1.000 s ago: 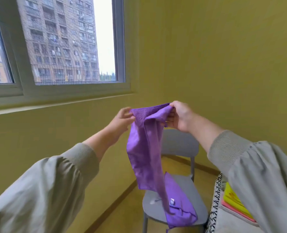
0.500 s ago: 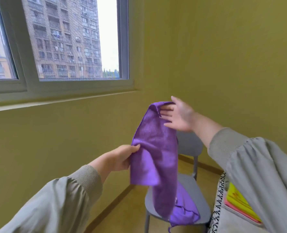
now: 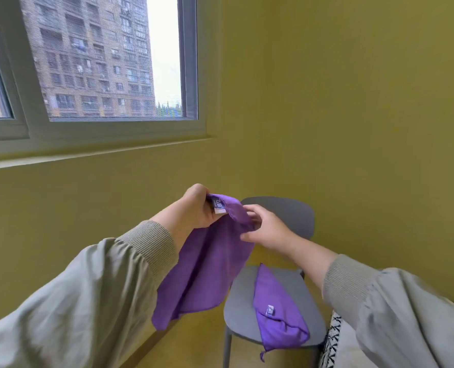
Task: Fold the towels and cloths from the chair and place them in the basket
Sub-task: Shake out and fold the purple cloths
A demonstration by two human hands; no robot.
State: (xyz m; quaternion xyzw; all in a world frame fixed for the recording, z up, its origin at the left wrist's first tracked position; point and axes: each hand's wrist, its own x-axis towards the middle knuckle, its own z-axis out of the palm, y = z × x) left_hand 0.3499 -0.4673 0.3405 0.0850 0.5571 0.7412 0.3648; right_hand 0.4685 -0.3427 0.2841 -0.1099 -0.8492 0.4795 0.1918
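I see a grey chair (image 3: 247, 301). In front of it, the purple towel (image 3: 207, 269) now hangs doubled, shorter than before. A second purple cloth (image 3: 276, 314) lies on the seat. The left hand (image 3: 194, 208) has risen to grip the towel's labelled top corner. The right hand (image 3: 265, 229) pinches that edge just beside it.

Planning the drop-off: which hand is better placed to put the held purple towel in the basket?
Probably right. The basket shows at lower right, beside the right arm, and the right hand pinches the purple towel at its top edge. The left hand grips its labelled corner, farther off.
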